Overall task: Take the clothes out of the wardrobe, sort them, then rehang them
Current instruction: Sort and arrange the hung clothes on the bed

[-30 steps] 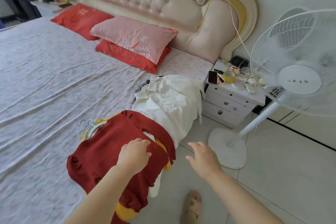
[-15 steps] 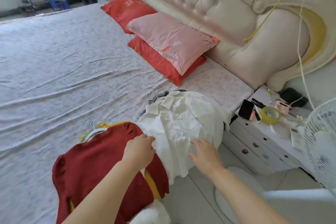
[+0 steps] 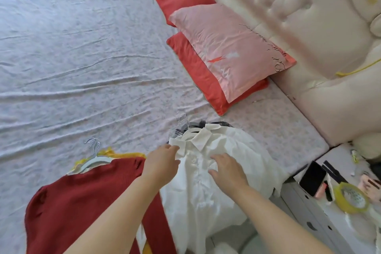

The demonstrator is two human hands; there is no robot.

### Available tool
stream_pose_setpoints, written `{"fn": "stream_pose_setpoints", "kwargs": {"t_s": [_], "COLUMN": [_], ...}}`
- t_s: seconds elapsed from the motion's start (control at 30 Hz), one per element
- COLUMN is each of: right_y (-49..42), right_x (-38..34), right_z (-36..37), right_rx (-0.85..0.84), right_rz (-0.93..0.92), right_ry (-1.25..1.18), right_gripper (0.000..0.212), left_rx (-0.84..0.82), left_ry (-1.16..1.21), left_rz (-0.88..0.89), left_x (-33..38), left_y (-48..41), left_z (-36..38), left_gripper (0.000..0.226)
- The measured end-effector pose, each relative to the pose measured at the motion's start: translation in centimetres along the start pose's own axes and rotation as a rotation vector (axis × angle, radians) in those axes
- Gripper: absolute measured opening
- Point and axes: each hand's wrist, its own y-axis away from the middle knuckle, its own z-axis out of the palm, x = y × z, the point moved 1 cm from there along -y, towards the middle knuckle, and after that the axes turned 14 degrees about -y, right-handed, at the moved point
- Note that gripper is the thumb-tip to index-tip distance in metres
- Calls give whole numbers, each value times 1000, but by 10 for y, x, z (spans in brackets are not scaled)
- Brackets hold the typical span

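Lying collar-away, white shirt, hem over the bed edge.

The collared shirt lies on the bed, at its near edge. Left of the shirt, touching it, lies the knit sweater. Behind the shirt are stacked pillows. Right of it stands the nightstand, with a phone on top.

Left hand and right hand touch the white shirt.
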Motion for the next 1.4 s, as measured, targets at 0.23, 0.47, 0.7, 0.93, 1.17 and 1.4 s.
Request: {"fn": "stream_pose_setpoints", "kwargs": {"t_s": [0.23,0.47,0.7,0.93,1.17,1.4], "right_y": [-132,-272,-326,-325,-348,-362], "right_x": [19,44,73,79,65,76], "right_z": [17,66,109,111,106,118], "right_rx": [-99,-124,-225,-132,-91,-81], "right_rz": [-52,-117,-164,-293,-375,-230], "right_ry": [24,133,264,172,145,183], "right_gripper": [42,38,68,44,38,76], "left_rx": [6,-3,-27,8,79,-90], "left_ry": [91,158,201,237,312,368], "left_rz": [-131,-267,-320,-344,-363,-370], "left_x": [-18,-36,-33,-35,-39,-45], "left_y": [-81,-150,-182,-199,-228,-247], "left_z": [38,111,161,169,164,187], "left_gripper": [41,42,46,44,44,58]}}
